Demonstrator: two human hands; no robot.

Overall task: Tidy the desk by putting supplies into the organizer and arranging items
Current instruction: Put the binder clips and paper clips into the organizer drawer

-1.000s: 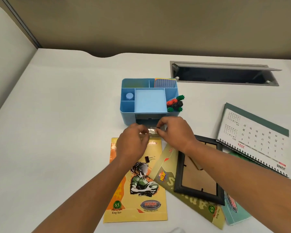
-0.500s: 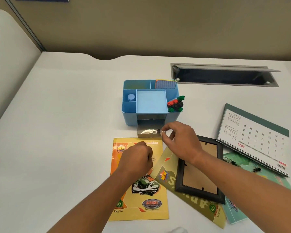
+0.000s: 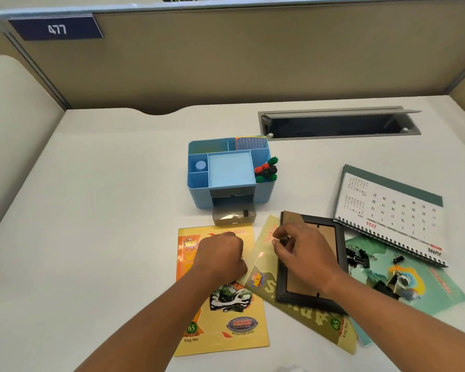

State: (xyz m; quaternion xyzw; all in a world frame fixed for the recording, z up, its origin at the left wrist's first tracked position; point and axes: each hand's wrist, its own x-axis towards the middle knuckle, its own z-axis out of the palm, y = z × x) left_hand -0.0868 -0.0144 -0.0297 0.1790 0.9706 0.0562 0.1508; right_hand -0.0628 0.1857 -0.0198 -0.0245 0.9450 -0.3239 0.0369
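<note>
The blue organizer point(image 3: 199, 183) stands mid-desk with its small grey drawer point(image 3: 220, 220) pulled out toward me. One black binder clip point(image 3: 242, 213) lies in that drawer. My left hand point(image 3: 220, 260) rests as a fist on the yellow notebook point(image 3: 226, 328) and grips a binder clip, of which only a bit of wire shows at the knuckles. My right hand point(image 3: 302, 255) hovers over the left edge of the black picture frame point(image 3: 310, 300), fingers loosely curled with nothing seen in them. Several more binder clips point(image 3: 359, 260) lie on the green notebook point(image 3: 440, 288) at right.
A desk calendar point(image 3: 387, 208) lies at the right, partly over the green notebook. A second yellow notebook point(image 3: 309, 324) lies under the frame. The organizer holds coloured clips point(image 3: 266, 170), a round blue cap point(image 3: 200, 165) and a card pad point(image 3: 250, 143). An open cable slot point(image 3: 338, 126) sits behind.
My right hand left a clip in the drawer and drew back over the frame. My left hand came down to the notebook and closed on the clip lying there.
</note>
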